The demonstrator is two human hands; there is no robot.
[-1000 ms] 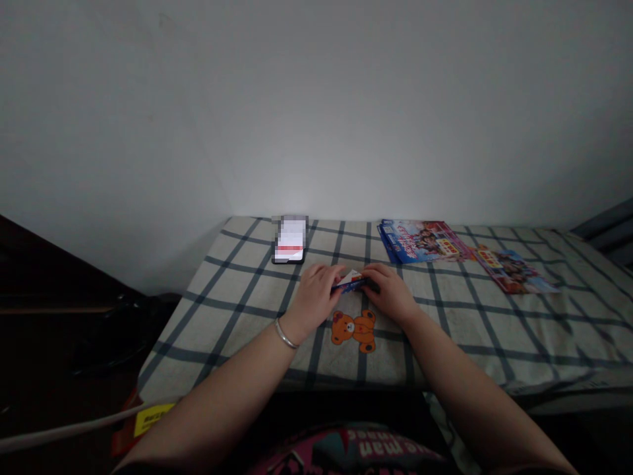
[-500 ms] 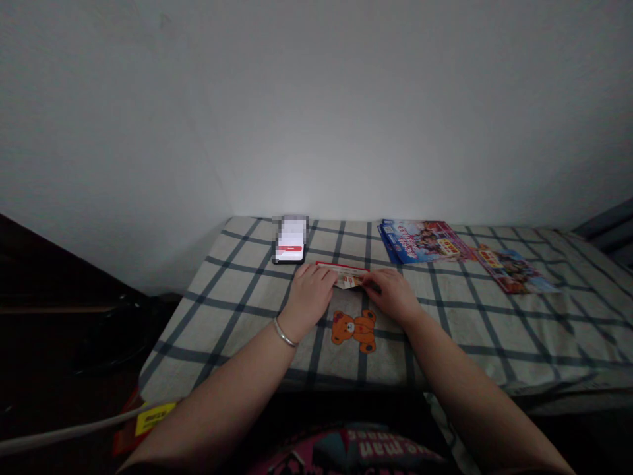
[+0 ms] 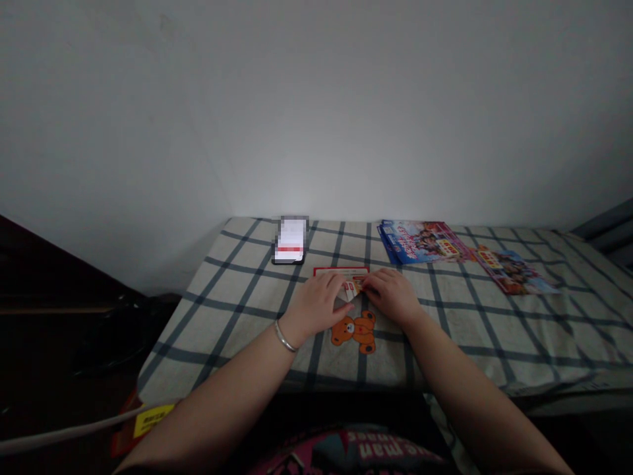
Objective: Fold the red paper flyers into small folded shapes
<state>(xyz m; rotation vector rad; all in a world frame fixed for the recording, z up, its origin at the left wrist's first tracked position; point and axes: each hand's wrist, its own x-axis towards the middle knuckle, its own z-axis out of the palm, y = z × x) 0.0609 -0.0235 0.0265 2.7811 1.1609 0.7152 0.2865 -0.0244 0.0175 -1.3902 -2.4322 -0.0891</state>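
A red-edged printed paper (image 3: 350, 289), partly folded to a point at its near side, lies on the checked cloth between my hands. My left hand (image 3: 315, 305), with a silver bangle at the wrist, rests over its left part; the fingers press on the sheet and the thumb reaches to the near side. At the paper's right edge, my right hand (image 3: 394, 297) pinches it with curled fingers. Part of the sheet is hidden under both hands. Just in front of it is an orange teddy bear picture (image 3: 353, 332) on the cloth.
A lit phone (image 3: 291, 241) lies behind my left hand. Farther right are a stack of colourful leaflets (image 3: 420, 241) and another leaflet (image 3: 517, 270). The checked cloth (image 3: 475, 330) covers the table up to the wall (image 3: 316, 119). A yellow label (image 3: 152, 420) shows below, at the left.
My left hand has shifted slightly toward me and its thumb has spread out. The paper's folded point now comes nearer to me, and more of its print shows. My right hand has barely moved.
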